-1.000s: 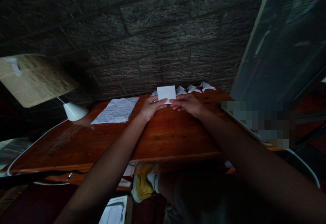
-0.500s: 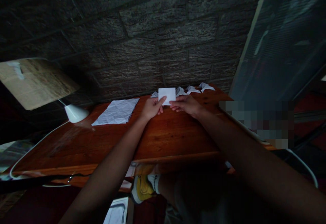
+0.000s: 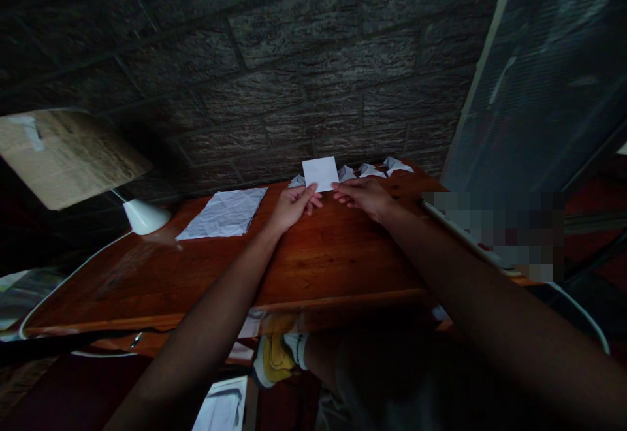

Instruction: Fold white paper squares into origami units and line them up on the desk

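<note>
A small white rectangle of paper [image 3: 320,173], its edges straight, is held up above the far side of the wooden table. My left hand [image 3: 294,207] pinches its lower left corner between thumb and fingers. At the lower right corner, my right hand [image 3: 363,196] grips it the same way. Behind it stand several folded white paper shapes [image 3: 371,171] in a row along the wall; the held paper partly covers some of them. To the left lies a stack of creased white paper sheets [image 3: 224,213].
A desk lamp with a white base [image 3: 145,217] and a brown cardboard shade [image 3: 68,157] stands at the left. A stone-block wall [image 3: 318,78] rises behind the table [image 3: 313,261]. On the right is a blurred-out flat object. Below the front edge sits an open white box [image 3: 223,405].
The paper has risen a little and tilted slightly, and my hands have slid towards its lower corners. The sheets and folded shapes have stayed in place.
</note>
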Demonstrator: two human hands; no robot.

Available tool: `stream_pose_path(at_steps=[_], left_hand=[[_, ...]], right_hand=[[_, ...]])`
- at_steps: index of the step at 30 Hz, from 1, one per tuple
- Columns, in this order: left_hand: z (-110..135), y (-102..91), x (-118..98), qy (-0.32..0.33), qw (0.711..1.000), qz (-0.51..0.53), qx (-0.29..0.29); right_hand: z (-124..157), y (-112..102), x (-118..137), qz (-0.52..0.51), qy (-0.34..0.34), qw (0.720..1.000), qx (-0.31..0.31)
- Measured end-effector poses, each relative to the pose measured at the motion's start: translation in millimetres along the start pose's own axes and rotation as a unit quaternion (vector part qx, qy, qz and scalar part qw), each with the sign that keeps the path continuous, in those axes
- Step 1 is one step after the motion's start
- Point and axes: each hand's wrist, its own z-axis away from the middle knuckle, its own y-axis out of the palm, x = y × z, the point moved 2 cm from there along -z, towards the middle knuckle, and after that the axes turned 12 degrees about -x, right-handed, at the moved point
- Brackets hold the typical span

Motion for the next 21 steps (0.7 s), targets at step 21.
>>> stream_pose_path(at_steps=[21], left_hand=[[0.5,2.9,-4.8,0.039,0.998,-0.036,0.020]], right_hand=[[0.9,3.4,-1.9,0.048,-0.066,0.992,0.092]])
